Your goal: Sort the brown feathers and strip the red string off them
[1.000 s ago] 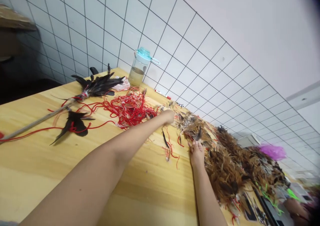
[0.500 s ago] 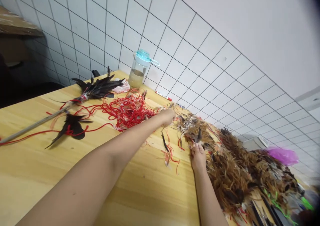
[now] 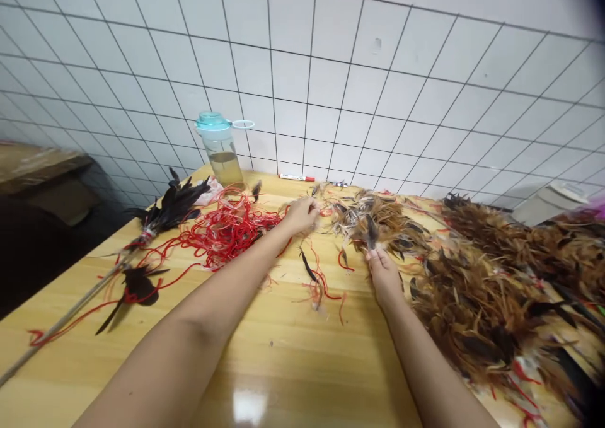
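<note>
My left hand (image 3: 302, 216) is over the back middle of the table, just right of a tangled heap of red string (image 3: 231, 229). Its fingers are curled together, and whatever may be in them is too small to make out. Between thumb and fingers, my right hand (image 3: 385, 271) pinches a dark feather (image 3: 372, 231) that points up and away from me. Right behind that feather lies a small pile of brown and whitish feathers (image 3: 385, 217). A thin black feather (image 3: 307, 266) and red string scraps (image 3: 326, 289) lie on the wood between my forearms.
On the left, a stick (image 3: 66, 319) has a bunch of black feathers (image 3: 172, 207) tied on with red string. A bottle (image 3: 224, 157) with a turquoise lid stands behind the heap. A marker (image 3: 296, 177) lies by the gridded wall. Large brown feather piles (image 3: 482, 308) cover the right side.
My view has levelled out and turned, so the table looks less tilted. My left hand stays curled near the string heap. The dark feather is still in my right hand.
</note>
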Available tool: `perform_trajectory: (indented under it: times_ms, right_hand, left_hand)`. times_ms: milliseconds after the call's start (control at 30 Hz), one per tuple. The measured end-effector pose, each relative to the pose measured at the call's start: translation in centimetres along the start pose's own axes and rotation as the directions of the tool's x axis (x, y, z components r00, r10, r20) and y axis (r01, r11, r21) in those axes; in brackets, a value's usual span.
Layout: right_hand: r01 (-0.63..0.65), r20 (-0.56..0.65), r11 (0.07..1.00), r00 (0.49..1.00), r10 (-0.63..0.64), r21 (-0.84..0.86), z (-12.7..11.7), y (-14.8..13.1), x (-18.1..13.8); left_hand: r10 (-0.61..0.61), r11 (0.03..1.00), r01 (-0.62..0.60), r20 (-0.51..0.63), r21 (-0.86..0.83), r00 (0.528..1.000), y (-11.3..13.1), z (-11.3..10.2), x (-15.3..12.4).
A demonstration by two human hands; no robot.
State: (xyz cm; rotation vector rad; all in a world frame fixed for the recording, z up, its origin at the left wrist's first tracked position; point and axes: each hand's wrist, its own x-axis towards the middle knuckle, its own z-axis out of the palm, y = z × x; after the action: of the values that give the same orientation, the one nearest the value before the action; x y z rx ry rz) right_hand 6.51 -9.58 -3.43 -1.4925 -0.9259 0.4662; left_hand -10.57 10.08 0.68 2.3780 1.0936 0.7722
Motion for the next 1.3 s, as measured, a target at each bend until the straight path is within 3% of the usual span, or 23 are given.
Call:
perform_trajectory:
  times_ms: [167, 433, 600, 833, 1033, 1133, 1200, 1300]
  right_hand:
    - [-0.013, 0.005, 0.997, 1.0, 0.013, -0.075, 0.1, -0.2, 0.0]
    - [0.019, -0.003, 0.992, 1.0, -0.02, -0.125, 0.2, -0.4, 0.0]
    - [0.032, 0.013, 0.99, 0.999, -0.03, -0.135, 0.2, -0.1, 0.2]
    - [0.068, 0.04, 0.985, 0.997, -0.062, -0.159, 0.2, -0.5, 0.0]
    - [0.057, 0.033, 0.983, 0.998, -0.052, -0.176, 0.3, -0.5, -0.1]
    - [0.051, 0.021, 0.985, 0.999, -0.048, -0.163, 0.2, -0.6, -0.1]
    - [0.041, 0.008, 0.988, 0.999, -0.041, -0.146, 0.2, -0.7, -0.1]
    - [0.035, -0.011, 0.991, 0.999, -0.037, -0.127, 0.3, -0.7, -0.1]
  left_hand:
    - [-0.053, 0.997, 0.057, 0.066, -0.058, 0.996, -0.9, -0.5, 0.0]
    - [0.032, 0.978, -0.069, 0.185, 0.196, 0.982, 0.9, -0.6, -0.6]
    - [-0.016, 0.961, -0.055, 0.255, 0.27, 0.967, 0.9, -0.1, -1.0]
    - [-0.039, 0.951, -0.053, 0.287, 0.305, 0.957, 1.5, -0.3, -1.1]
    - [-0.013, 0.939, -0.068, 0.23, 0.339, 0.973, 1.9, -0.1, -1.3]
    - [0.035, 0.981, -0.057, 0.116, 0.187, 0.993, 1.9, -0.2, -0.9]
    - [0.019, 0.999, -0.016, 0.061, -0.05, 0.998, 2.2, -0.2, -0.8]
    - [-0.058, 0.859, 0.135, 0.168, -0.493, 0.984, 3.6, 0.2, -1.2]
